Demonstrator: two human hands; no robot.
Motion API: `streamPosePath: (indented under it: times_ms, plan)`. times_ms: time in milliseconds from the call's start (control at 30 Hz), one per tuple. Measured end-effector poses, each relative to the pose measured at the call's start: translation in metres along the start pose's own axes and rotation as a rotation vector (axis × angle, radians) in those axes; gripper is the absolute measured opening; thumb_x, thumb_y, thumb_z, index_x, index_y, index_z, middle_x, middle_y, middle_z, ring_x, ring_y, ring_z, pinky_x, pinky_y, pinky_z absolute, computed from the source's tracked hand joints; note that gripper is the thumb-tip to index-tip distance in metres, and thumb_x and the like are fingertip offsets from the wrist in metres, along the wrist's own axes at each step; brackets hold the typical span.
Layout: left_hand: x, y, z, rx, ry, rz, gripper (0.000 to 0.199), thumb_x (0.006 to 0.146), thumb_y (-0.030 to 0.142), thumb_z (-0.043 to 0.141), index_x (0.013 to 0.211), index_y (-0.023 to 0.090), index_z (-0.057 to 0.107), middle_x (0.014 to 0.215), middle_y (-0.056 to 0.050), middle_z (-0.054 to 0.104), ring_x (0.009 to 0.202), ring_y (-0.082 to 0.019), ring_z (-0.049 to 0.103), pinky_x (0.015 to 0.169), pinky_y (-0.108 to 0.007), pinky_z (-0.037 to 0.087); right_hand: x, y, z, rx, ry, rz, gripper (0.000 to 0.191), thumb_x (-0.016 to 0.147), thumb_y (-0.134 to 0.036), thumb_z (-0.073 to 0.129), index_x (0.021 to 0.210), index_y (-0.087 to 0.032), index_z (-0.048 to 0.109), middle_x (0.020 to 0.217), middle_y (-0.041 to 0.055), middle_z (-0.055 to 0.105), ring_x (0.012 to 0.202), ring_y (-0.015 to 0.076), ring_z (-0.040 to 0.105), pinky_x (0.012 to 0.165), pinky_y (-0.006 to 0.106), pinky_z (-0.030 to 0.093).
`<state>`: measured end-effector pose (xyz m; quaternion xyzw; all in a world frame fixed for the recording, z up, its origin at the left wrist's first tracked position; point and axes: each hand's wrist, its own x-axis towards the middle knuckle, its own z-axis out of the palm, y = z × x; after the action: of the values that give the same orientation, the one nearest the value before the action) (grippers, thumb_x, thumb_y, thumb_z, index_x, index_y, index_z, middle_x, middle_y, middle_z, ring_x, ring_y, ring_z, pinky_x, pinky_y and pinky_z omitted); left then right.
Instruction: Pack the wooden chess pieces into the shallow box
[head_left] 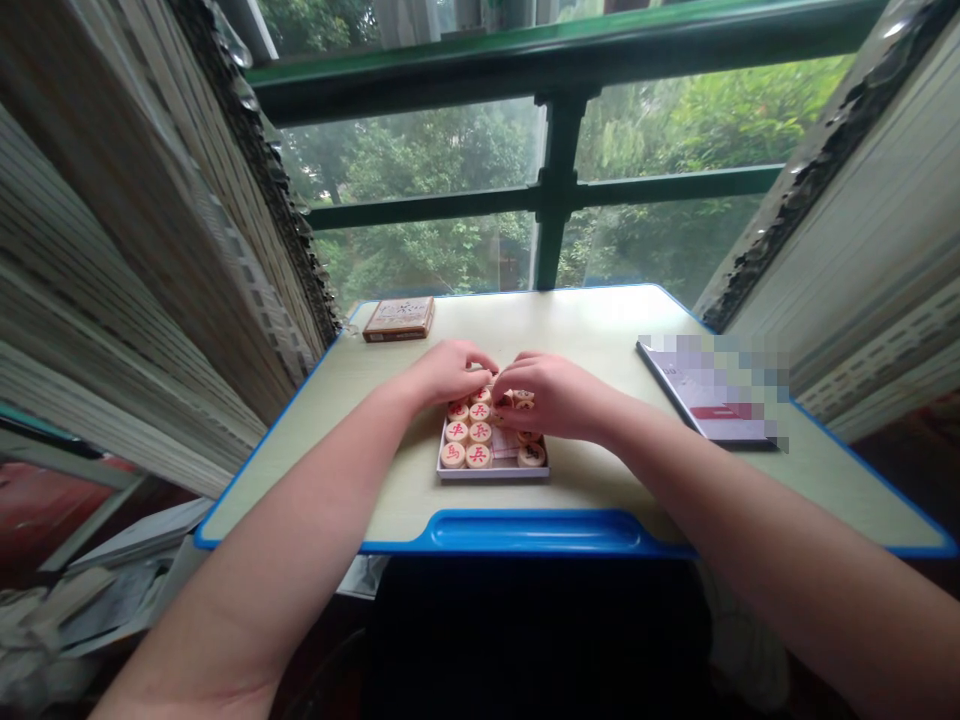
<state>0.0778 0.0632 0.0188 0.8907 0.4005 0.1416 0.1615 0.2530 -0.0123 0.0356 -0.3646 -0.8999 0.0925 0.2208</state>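
A shallow open box (495, 473) lies near the middle of the table's front half. Round wooden xiangqi pieces (478, 456) fill its left side in two columns, with red characters facing up. Along the right side are pieces with dark characters, one of them (532, 455) in the near right corner. Bare box floor (505, 443) shows between the two sides. My left hand (454, 370) reaches over the far left end, fingers bent and thumb drawn in; what its fingertips grip is hidden. From the right, my right hand (551, 388) curls closed over the far pieces, apparently around a xiangqi piece.
A small brown box (398, 318) sits at the table's back left. On the right lies a flat, partly blurred grey-purple case (705, 395). The table (600, 320) has a blue rim and a blue front groove (536, 528). Behind it stands a green-framed window, with curtains on both sides.
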Motion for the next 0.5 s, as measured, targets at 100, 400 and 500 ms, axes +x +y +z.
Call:
streamPosePath:
  times_ms: [100, 400, 500]
  plan:
    - [-0.0007, 0.0016, -0.0007, 0.013, -0.003, -0.008, 0.032, 0.073, 0.028, 0.051, 0.093, 0.018, 0.073, 0.090, -0.005, 0.069, 0.081, -0.017, 0.059, 0.076, -0.026, 0.047, 0.0001, 0.0013, 0.0002, -0.028, -0.028, -0.040, 0.009, 0.074, -0.016, 0.063, 0.076, -0.017, 0.071, 0.076, 0.0054, 0.070, 0.076, 0.0165, 0.058, 0.074, 0.029, 0.043]
    - [0.0002, 0.0010, -0.0005, 0.010, -0.018, -0.031, 0.035, 0.071, 0.032, 0.051, 0.094, 0.018, 0.073, 0.091, -0.005, 0.069, 0.082, -0.018, 0.060, 0.075, -0.027, 0.047, -0.0003, 0.0038, 0.0026, -0.083, 0.026, -0.076, 0.007, 0.071, -0.018, 0.066, 0.075, -0.017, 0.072, 0.080, 0.0060, 0.069, 0.075, 0.0166, 0.055, 0.075, 0.030, 0.041]
    - [-0.0008, 0.0027, -0.0010, 0.004, -0.011, -0.051, 0.034, 0.071, 0.032, 0.051, 0.094, 0.018, 0.073, 0.090, -0.005, 0.069, 0.080, -0.018, 0.060, 0.073, -0.026, 0.046, -0.0010, 0.0040, 0.0024, -0.093, 0.028, -0.059, 0.007, 0.070, -0.017, 0.067, 0.075, -0.017, 0.072, 0.078, 0.0064, 0.068, 0.073, 0.0165, 0.054, 0.073, 0.030, 0.040]
